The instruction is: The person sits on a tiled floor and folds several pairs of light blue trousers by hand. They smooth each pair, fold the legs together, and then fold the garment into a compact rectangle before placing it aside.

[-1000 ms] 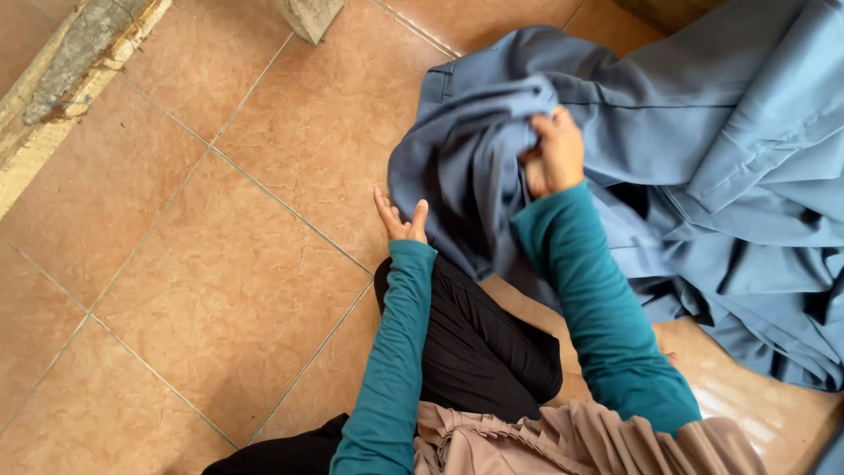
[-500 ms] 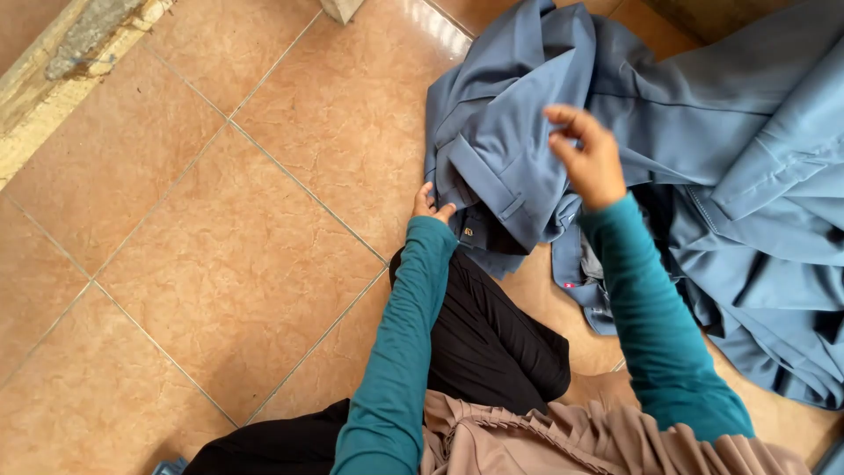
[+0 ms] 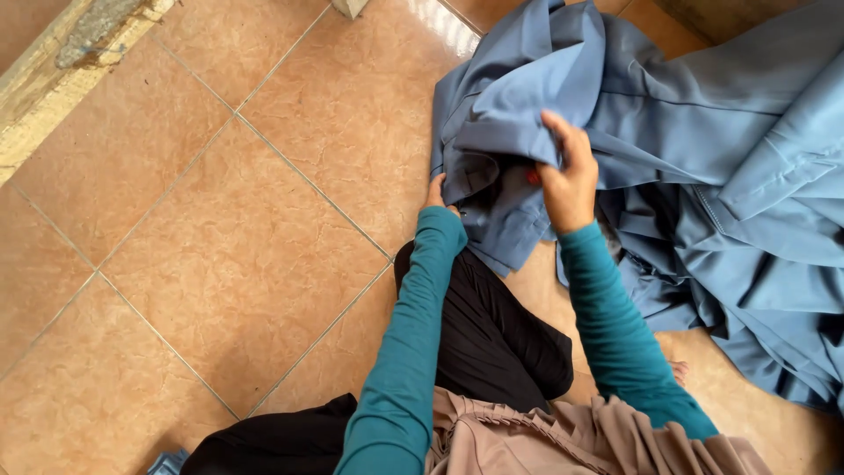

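A large blue-grey garment (image 3: 668, 114) lies crumpled on the tiled floor, filling the upper right. My right hand (image 3: 567, 176) pinches a raised fold of it, lifted off the floor. My left hand (image 3: 437, 192) grips the garment's left edge, its fingers mostly hidden under the cloth. Both arms wear teal sleeves. A small red spot shows in the dark hollow between my hands.
Terracotta floor tiles (image 3: 229, 255) spread to the left. A rough concrete kerb (image 3: 61, 62) runs along the top left corner. My legs in black trousers (image 3: 492, 334) and a pleated tan cloth (image 3: 563, 440) lie at the bottom. A bare foot (image 3: 677, 371) peeks out beside the garment.
My right hand lifted the fold and pulled it toward me. My left hand went from resting flat near the cloth to gripping its edge. The view shifted left.
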